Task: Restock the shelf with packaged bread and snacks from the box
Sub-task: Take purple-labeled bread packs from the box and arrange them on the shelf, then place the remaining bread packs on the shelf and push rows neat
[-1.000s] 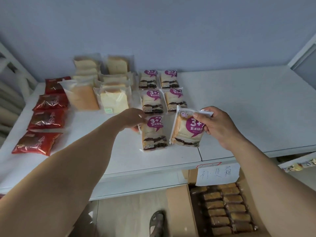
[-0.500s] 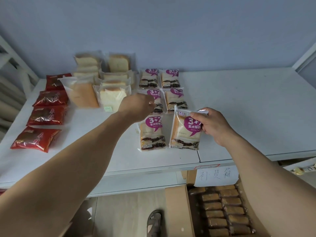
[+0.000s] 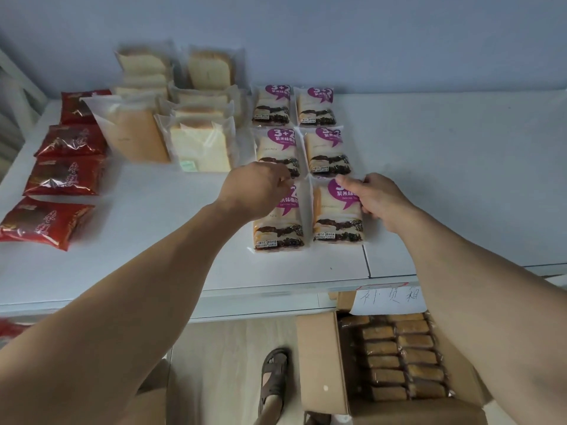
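Two rows of purple-labelled bread packs lie on the white shelf [image 3: 445, 179]. The front-right pack [image 3: 337, 219] lies flat, and my right hand [image 3: 376, 194] grips its top right corner, thumb across the top edge. My left hand [image 3: 257, 191] has its fingers curled and pinches the top edge of the front-left pack [image 3: 279, 231] beside it. Below the shelf's front edge stands the open cardboard box [image 3: 319, 363], holding several wrapped brown snack bars [image 3: 399, 357].
Clear bags of sliced toast [image 3: 199, 145] stand left of the purple packs. Several red snack packs [image 3: 64, 176] run down the shelf's left side. A handwritten paper label [image 3: 389, 297] hangs on the box. A sandalled foot [image 3: 273, 378] is on the floor.
My right hand lowered the tilted bread pack until it lay flat on the shelf beside the front-left pack. My left hand shifted onto the top edge of the front-left pack.
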